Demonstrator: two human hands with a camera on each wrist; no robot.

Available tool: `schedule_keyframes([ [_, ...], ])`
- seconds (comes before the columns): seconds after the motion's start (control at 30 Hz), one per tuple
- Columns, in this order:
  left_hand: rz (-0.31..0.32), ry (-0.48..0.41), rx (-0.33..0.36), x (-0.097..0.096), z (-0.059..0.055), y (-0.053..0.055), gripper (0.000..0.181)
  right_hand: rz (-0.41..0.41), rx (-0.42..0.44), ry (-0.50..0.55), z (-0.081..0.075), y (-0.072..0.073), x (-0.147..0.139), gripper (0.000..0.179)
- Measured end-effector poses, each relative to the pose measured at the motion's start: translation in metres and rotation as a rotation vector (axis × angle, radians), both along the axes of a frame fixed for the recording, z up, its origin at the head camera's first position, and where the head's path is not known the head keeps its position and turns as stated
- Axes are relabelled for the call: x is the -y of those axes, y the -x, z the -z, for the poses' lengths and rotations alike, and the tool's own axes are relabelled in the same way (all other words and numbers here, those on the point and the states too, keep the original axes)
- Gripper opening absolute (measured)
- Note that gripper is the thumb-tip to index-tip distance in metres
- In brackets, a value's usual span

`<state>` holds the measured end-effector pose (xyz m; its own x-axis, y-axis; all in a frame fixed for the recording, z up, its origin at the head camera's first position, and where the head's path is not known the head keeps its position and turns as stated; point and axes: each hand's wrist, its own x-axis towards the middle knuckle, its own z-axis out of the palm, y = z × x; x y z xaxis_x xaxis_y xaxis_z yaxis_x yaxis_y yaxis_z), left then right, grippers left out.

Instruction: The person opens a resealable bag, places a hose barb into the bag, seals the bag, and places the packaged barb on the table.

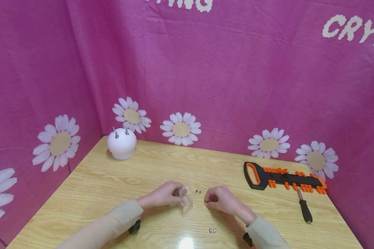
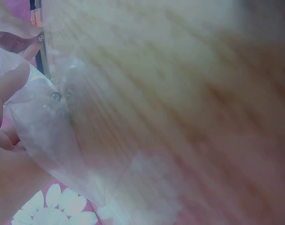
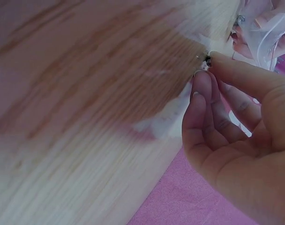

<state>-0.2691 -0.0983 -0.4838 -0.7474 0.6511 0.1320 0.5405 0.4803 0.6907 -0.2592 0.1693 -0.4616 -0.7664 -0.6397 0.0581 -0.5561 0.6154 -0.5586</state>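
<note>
My left hand (image 1: 162, 194) grips a small clear plastic bag (image 1: 184, 200) by its side, just above the table. Right of the bag, my right hand (image 1: 223, 200) pinches a tiny shiny metal piece (image 2: 41, 38) between thumb and forefinger; its exact kind is too small to tell. Two similar metal pieces (image 1: 199, 192) lie on the wood between bag and right hand. Nearer the front edge lies another pair of small metal pieces (image 1: 210, 230). In the right wrist view the bag (image 3: 264, 40) appears beyond the fingertips.
On the wooden table (image 1: 162, 162), a white rounded base (image 1: 122, 147) with several metal pegs stands at the back left. A black and orange rack (image 1: 280, 178) lies at the right, with a black-handled screwdriver (image 1: 305, 210) in front of it. A pink flowered cloth (image 1: 205, 86) hangs behind.
</note>
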Motion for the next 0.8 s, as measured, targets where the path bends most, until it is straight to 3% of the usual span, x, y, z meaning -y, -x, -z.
schedule_keyframes([
  [0.47,0.01,-0.017,-0.02,0.0,0.0,0.0,0.018,-0.017,-0.057,0.019,0.0,-0.001,0.001,0.008],
  [0.8,-0.001,-0.017,0.004,0.0,0.0,0.0,0.018,-0.007,-0.105,0.075,-0.021,0.003,0.019,0.005],
])
